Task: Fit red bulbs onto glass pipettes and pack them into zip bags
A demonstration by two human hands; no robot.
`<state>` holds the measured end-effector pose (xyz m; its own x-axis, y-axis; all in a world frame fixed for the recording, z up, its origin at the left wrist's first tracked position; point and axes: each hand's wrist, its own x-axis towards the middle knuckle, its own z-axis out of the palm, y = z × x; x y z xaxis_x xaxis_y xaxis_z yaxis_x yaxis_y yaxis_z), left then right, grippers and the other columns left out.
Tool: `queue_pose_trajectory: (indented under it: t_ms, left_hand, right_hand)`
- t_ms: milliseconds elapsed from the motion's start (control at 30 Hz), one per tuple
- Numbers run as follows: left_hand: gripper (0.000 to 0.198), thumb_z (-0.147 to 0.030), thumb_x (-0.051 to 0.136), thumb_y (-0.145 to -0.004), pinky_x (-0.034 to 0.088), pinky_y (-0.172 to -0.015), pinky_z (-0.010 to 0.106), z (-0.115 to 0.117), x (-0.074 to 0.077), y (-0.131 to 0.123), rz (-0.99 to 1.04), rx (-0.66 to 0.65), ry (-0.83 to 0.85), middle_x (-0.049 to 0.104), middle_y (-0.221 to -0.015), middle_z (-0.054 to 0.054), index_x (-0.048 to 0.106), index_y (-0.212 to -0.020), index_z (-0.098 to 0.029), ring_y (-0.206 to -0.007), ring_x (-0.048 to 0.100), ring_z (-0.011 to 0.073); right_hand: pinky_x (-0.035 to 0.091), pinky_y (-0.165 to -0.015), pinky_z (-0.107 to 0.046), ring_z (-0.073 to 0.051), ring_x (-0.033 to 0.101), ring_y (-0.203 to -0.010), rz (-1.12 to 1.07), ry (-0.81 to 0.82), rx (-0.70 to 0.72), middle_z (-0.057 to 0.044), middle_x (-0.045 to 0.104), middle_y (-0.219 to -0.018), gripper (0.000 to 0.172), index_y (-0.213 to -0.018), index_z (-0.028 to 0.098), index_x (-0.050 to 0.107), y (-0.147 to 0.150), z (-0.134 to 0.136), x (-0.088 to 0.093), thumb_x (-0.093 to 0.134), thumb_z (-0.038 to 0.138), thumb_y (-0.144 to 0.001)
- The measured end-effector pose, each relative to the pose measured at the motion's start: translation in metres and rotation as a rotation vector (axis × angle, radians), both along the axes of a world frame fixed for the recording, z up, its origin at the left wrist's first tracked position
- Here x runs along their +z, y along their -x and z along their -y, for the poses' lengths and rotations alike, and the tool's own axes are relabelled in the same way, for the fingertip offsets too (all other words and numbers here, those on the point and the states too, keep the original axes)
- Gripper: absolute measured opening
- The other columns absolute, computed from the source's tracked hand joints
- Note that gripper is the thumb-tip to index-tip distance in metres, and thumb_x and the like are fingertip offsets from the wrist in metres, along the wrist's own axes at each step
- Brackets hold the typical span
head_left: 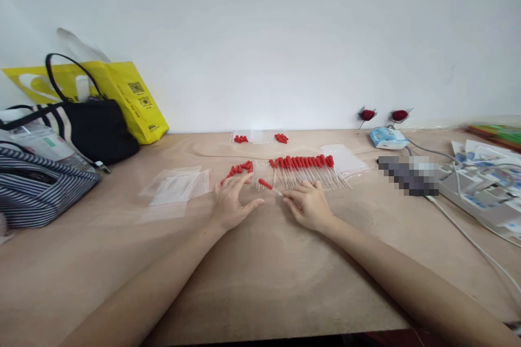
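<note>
My right hand (311, 206) pinches the thin clear tube of a dropper with a red bulb (265, 184); the bulb points up and to the left, between my two hands. My left hand (233, 200) is open, thumb and fingers apart, beside a small pile of loose red bulbs (242, 167). Its fingertips partly cover some of the bulbs. Just beyond the held dropper lies a group of bare clear tubes (260, 171). To their right, a row of droppers with red bulbs (305, 162) lies side by side, bulbs towards the wall.
Clear zip bags (175, 192) lie at left, and another bag (344, 158) behind the row. Two bunches of red bulbs (281, 138) sit near the wall. Bags (109, 124) stand far left. A blue tissue pack (388, 138), a blurred-out dark object (407, 176) and cables (472, 244) are at right.
</note>
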<state>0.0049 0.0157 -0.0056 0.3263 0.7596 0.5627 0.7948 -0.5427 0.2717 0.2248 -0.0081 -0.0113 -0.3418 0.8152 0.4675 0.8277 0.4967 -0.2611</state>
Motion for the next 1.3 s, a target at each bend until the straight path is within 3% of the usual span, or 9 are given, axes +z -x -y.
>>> queue_pose_trajectory:
  t_ms: [67,167,300,467,867,1100,1300]
  left_hand:
    - [0.055,-0.047,0.059,-0.071,0.026,-0.094,0.043,-0.006,0.000,0.006,0.004,0.146,0.003,0.061,-0.105,0.006,0.046,-0.118,-0.021,-0.100,0.051,0.0240]
    - [0.038,-0.040,0.055,-0.074,0.027,-0.092,0.043,-0.012,-0.001,0.013,-0.039,0.306,0.019,0.059,-0.104,0.006,0.054,-0.108,-0.023,-0.100,0.049,0.0256]
    - [0.027,-0.035,0.054,-0.075,0.027,-0.091,0.043,-0.018,-0.001,0.021,-0.088,0.452,0.031,0.056,-0.105,0.007,0.059,-0.099,-0.024,-0.106,0.044,0.0268]
    - [0.024,-0.039,0.057,-0.072,0.029,-0.090,0.042,-0.023,0.001,0.025,-0.111,0.528,0.110,0.056,-0.104,0.007,0.061,-0.091,-0.024,-0.107,0.043,0.0265]
    - [0.024,-0.044,0.054,-0.072,0.032,-0.080,0.044,-0.028,0.000,0.032,-0.168,0.507,0.118,0.060,-0.093,0.009,0.058,-0.072,-0.021,-0.101,0.047,0.0295]
    - [0.024,-0.042,0.052,-0.075,0.032,-0.080,0.044,-0.026,0.002,0.029,-0.157,0.516,0.075,0.062,-0.090,0.009,0.060,-0.072,-0.020,-0.098,0.049,0.0289]
    - [0.020,-0.040,0.056,-0.073,0.032,-0.079,0.043,-0.010,0.004,0.018,-0.112,0.343,0.040,0.063,-0.083,0.004,0.060,-0.069,-0.021,-0.088,0.054,0.0254]
  right_hand:
    - [0.020,-0.068,-0.031,-0.018,0.049,-0.079,-0.098,0.043,-0.175,-0.003,0.065,-0.074,0.022,-0.094,0.022,0.061,0.004,-0.013,0.000,0.046,0.026,-0.080]
    - [0.020,-0.071,-0.031,-0.020,0.051,-0.083,-0.188,0.097,-0.382,-0.002,0.065,-0.072,0.020,-0.092,0.019,0.058,0.013,-0.031,0.000,0.047,0.026,-0.077]
    - [0.020,-0.072,-0.032,-0.019,0.053,-0.081,-0.190,0.176,-0.449,-0.001,0.065,-0.072,0.013,-0.083,0.020,0.057,0.023,-0.045,-0.001,0.048,0.024,-0.073]
    - [0.020,-0.073,-0.033,-0.018,0.054,-0.080,-0.171,0.233,-0.480,-0.001,0.064,-0.074,0.013,-0.081,0.020,0.057,0.028,-0.050,-0.002,0.048,0.025,-0.072]
    - [0.022,-0.077,-0.039,-0.022,0.054,-0.084,-0.004,0.155,-0.445,-0.008,0.066,-0.083,0.023,-0.076,0.020,0.065,0.043,-0.056,0.007,0.046,0.034,-0.077]
    - [0.023,-0.077,-0.041,-0.026,0.056,-0.082,0.135,0.216,-0.513,-0.017,0.066,-0.080,0.026,-0.076,0.011,0.067,0.064,-0.066,0.011,0.044,0.024,-0.077]
    - [0.025,-0.074,-0.041,-0.023,0.058,-0.070,0.214,0.249,-0.450,-0.015,0.065,-0.069,0.023,-0.065,0.012,0.066,0.057,-0.040,0.019,0.045,0.018,-0.074]
